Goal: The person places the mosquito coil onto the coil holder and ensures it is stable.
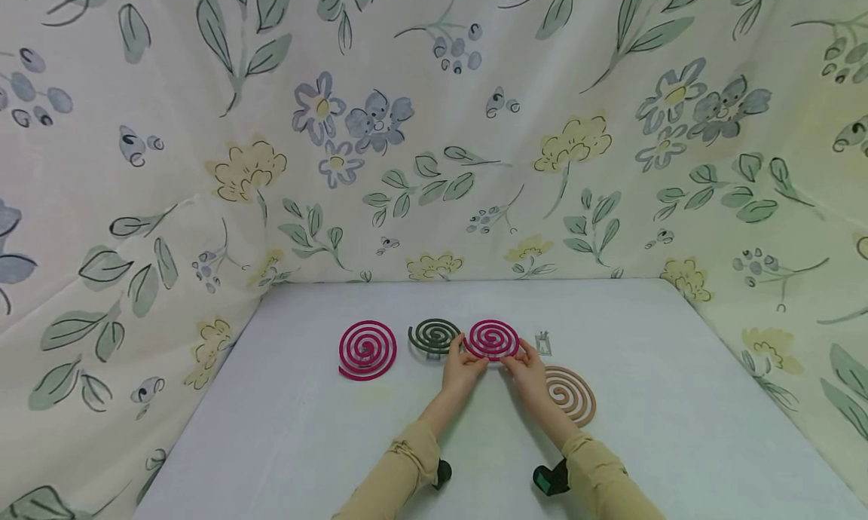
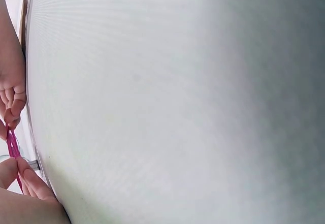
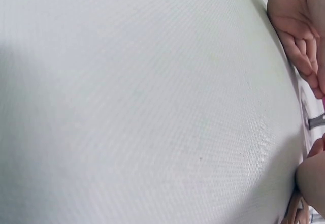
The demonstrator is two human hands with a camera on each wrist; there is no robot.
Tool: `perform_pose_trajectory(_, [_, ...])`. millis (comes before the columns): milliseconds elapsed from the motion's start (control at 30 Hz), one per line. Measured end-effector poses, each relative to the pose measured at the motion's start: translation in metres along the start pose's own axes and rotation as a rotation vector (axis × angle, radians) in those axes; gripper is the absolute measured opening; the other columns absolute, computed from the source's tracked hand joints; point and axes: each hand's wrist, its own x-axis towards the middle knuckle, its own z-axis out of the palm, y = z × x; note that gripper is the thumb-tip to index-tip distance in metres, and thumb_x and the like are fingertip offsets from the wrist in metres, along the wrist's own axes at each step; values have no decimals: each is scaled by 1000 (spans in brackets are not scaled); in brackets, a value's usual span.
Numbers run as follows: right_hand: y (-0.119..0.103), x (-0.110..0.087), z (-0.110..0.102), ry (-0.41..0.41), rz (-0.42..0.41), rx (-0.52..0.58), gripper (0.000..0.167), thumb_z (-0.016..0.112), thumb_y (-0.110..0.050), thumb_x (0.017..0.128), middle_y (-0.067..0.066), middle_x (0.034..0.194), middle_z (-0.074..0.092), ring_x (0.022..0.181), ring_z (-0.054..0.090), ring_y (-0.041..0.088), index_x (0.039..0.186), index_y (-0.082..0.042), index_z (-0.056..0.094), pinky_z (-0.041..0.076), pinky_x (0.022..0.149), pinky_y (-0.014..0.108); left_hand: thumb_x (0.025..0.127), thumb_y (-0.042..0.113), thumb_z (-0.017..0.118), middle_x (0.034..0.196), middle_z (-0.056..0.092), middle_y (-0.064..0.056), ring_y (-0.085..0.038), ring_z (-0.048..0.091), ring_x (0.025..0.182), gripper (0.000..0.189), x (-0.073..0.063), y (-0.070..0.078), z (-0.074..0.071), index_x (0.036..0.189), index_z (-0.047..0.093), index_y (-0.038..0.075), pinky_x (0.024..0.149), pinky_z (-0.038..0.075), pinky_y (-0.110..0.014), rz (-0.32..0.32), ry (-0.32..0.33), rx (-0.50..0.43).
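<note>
Both hands hold a magenta mosquito coil (image 1: 493,341) by its near edge, one at each side. My left hand (image 1: 463,371) pinches its left side; my right hand (image 1: 528,372) grips its right side. In the left wrist view the coil (image 2: 13,145) appears edge-on between the fingers. A metal stand (image 3: 317,121) shows near the hands in the right wrist view. Just left of the held coil, a dark green coil (image 1: 437,335) sits on a stand, partly behind the left fingers. Partly covered by the right forearm lies a tan coil (image 1: 562,394).
Another magenta coil (image 1: 367,348) is at the left, with a stand at its centre. A small metal stand (image 1: 543,344) lies to the right of the held coil. The white table (image 1: 285,429) ends at a flowered cloth (image 1: 434,203) behind and along the sides.
</note>
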Motion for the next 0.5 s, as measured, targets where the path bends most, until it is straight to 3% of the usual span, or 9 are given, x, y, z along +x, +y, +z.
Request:
perform_pose_trajectory(333, [-21, -13, 2, -12, 16, 4, 61, 56, 6, 86, -2, 76, 46, 63, 45, -2, 139, 16, 27, 40, 60, 11, 80, -1, 70, 78, 66, -19, -5, 56, 66, 68, -2, 1, -1, 139, 36, -4, 63, 46, -17, 6, -4, 8])
perform_pose_trajectory(433, [-12, -7, -2, -31, -20, 29, 63, 58, 4, 86, -2, 76, 48, 65, 47, -1, 140, 14, 29, 41, 61, 12, 80, -1, 70, 78, 66, -19, -5, 57, 66, 68, -2, 0, -1, 139, 36, -4, 63, 47, -17, 6, -7, 5])
perform_pose_trajectory(467, [8, 7, -4, -28, -54, 50, 62, 61, 2, 85, -1, 76, 50, 65, 48, 0, 139, 11, 32, 42, 60, 13, 80, -1, 70, 78, 66, -19, -5, 57, 66, 68, -2, 0, -1, 139, 36, -4, 63, 47, -18, 6, -8, 3])
perform_pose_trajectory(500, [14, 11, -7, -48, -87, 76, 63, 63, 1, 84, 0, 76, 51, 66, 50, 2, 139, 9, 34, 43, 61, 15, 80, -2, 70, 78, 66, -19, -5, 57, 66, 68, -2, 0, -1, 139, 36, -5, 63, 48, -18, 8, -8, 2])
